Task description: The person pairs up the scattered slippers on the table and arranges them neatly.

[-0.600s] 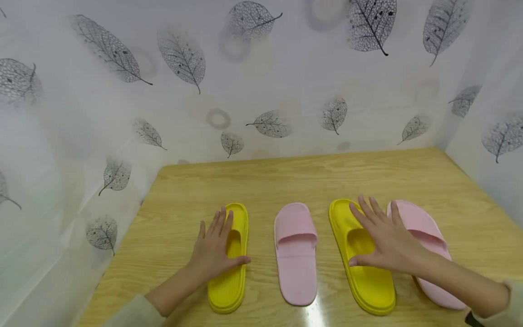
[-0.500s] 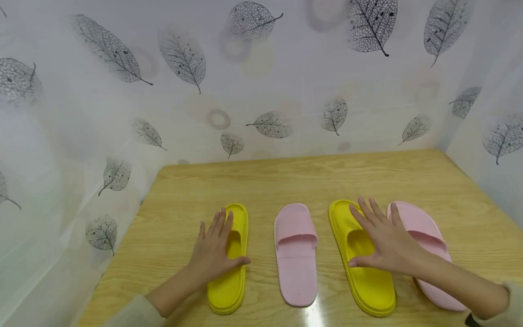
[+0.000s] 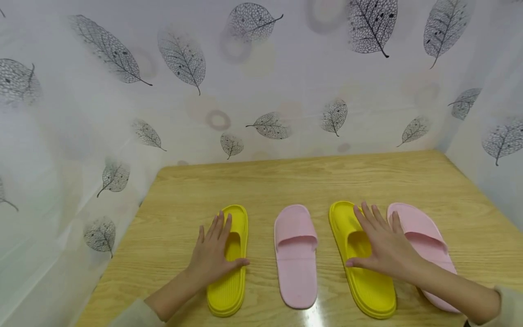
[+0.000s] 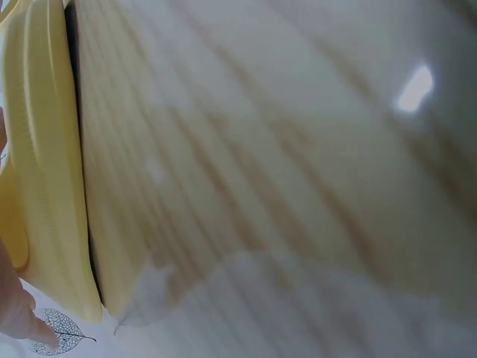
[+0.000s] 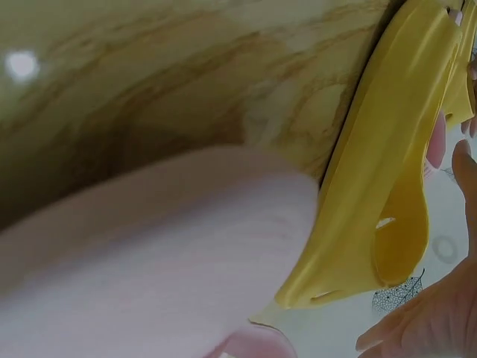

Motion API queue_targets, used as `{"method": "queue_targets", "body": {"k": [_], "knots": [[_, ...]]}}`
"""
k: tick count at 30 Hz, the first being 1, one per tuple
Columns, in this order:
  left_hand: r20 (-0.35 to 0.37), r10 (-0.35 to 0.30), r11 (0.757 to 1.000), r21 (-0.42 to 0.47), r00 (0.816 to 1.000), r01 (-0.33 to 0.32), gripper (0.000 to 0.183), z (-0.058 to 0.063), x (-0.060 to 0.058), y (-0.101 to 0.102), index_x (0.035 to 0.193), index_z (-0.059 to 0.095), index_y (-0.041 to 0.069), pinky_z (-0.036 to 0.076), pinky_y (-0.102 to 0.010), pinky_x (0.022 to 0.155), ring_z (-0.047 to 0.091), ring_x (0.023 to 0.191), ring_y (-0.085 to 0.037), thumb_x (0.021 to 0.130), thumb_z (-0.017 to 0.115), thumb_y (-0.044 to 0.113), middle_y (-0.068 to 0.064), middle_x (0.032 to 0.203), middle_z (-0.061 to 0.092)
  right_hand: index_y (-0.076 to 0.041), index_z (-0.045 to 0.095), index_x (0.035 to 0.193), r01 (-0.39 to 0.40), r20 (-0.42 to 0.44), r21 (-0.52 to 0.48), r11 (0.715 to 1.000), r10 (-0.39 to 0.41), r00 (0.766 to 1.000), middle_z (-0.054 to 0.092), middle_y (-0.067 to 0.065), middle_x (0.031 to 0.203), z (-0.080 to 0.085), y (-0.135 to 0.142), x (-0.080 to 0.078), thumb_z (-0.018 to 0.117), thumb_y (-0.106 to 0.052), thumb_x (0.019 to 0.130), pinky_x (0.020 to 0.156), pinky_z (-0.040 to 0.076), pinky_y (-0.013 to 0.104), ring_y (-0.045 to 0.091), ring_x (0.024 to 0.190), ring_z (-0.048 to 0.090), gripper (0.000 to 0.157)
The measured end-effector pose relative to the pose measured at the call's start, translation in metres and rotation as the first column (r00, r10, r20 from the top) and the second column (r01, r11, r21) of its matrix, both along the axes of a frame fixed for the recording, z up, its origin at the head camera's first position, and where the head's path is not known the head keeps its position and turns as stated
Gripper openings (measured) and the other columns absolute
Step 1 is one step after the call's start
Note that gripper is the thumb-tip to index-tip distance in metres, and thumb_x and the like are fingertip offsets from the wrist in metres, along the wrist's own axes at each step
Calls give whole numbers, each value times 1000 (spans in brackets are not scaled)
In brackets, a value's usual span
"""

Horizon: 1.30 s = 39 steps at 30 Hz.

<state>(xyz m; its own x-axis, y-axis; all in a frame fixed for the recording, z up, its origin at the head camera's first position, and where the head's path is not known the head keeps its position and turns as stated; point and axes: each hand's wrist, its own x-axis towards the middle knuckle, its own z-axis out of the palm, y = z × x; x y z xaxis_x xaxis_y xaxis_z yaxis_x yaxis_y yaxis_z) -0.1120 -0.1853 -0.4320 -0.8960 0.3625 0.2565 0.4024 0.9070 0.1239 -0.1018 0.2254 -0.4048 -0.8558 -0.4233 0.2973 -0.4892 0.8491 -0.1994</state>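
My left hand (image 3: 210,256) hovers over the left yellow slipper (image 3: 226,293), fingers spread and thumb stretched across it. In the left wrist view that slipper's side (image 4: 48,164) fills the left edge, with fingertips low at the corner. On the other side, my right hand (image 3: 388,252) is spread above the right yellow slipper (image 3: 372,293), its outer fingers near the right pink slipper (image 3: 421,222). The right wrist view shows a gap between this hand (image 5: 440,313) and the yellow slipper (image 5: 373,149). Between the hands lies the left pink slipper (image 3: 296,277).
All the slippers lie in a row, toes away from me, on a wood-grain table (image 3: 286,181). A pale leaf-printed cloth (image 3: 286,81) hangs behind the table and along both sides.
Both hands have drawn back very slightly toward me, still spread over the yellow slippers. The slippers keep their places on the table.
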Motion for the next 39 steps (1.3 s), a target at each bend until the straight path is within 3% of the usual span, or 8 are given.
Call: {"method": "queue_targets", "body": {"k": [6, 11, 15, 18, 21, 27, 32, 39], "knots": [[70, 12, 993, 113, 997, -20, 116, -3, 1, 0, 151, 14, 4, 20, -64, 108, 23, 141, -38, 70, 61, 73, -24, 154, 17, 0, 19, 149, 48, 123, -4, 999, -48, 991, 17, 30, 152, 0, -2, 1, 72, -66, 65, 108, -1, 69, 52, 134, 24, 119], [150, -20, 959, 283, 989, -24, 115, -6, 3, 0, 152, 9, 6, 18, -63, 109, 16, 141, -43, 71, 72, 58, -26, 155, 12, 1, 17, 149, 52, 193, 4, 999, -52, 980, 14, 32, 152, -1, -3, 1, 72, -67, 65, 107, 0, 69, 54, 134, 23, 121], [193, -21, 934, 354, 981, -50, 112, -7, 4, 0, 152, 12, 7, 14, -62, 111, 14, 141, -45, 71, 76, 53, -26, 154, 11, 4, 21, 146, 55, 207, -16, 998, -51, 977, 20, 36, 148, -3, -4, 1, 74, -65, 62, 102, 16, 72, 54, 130, 28, 121], [221, -15, 922, 380, 975, -72, 109, -7, 4, 1, 151, 17, 7, 13, -61, 111, 14, 141, -44, 71, 76, 52, -25, 154, 12, 7, 24, 144, 58, 224, -63, 996, -43, 974, 23, 40, 144, -5, -4, 1, 78, -62, 60, 95, 31, 71, 55, 127, 31, 121], [239, -8, 917, 389, 971, -88, 107, -7, 5, 1, 150, 20, 7, 13, -61, 111, 14, 141, -44, 71, 76, 52, -25, 154, 13, 9, 22, 144, 64, 259, -125, 990, -30, 965, 20, 42, 143, -7, -6, 2, 81, -56, 61, 94, 34, 68, 57, 127, 29, 121], [270, 16, 911, 393, 963, -125, 106, -5, 5, 1, 149, 22, 8, 14, -63, 110, 11, 141, -45, 71, 76, 53, -24, 155, 12, 10, 24, 142, 96, 285, -183, 978, -41, 958, 19, 44, 142, -8, -10, 1, 82, -48, 65, 95, 32, 70, 59, 126, 28, 112], [317, 55, 897, 400, 947, -186, 105, -4, 6, 1, 150, 22, 10, 22, -66, 105, 8, 141, -47, 71, 76, 53, -25, 155, 10, 8, 24, 142, 127, 318, -217, 968, -53, 947, 17, 44, 143, -7, -13, 1, 81, -46, 68, 94, 29, 72, 61, 125, 26, 108], [364, 51, 882, 420, 930, -213, 103, -2, 9, 4, 150, 21, 10, 24, -69, 102, 5, 141, -48, 73, 75, 52, -26, 155, 7, 8, 24, 141, 144, 341, -270, 952, -46, 939, 15, 44, 142, -12, -13, 1, 82, -38, 69, 94, 24, 75, 63, 125, 22, 103]]}}
